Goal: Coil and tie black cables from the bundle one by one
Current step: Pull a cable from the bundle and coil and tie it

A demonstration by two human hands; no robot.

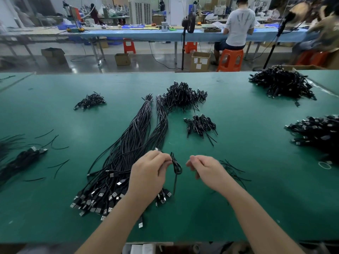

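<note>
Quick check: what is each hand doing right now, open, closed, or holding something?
Left hand: closed, fingers holding a coiled black cable.
Right hand: fingers curled; cannot tell whether it holds anything.
</note>
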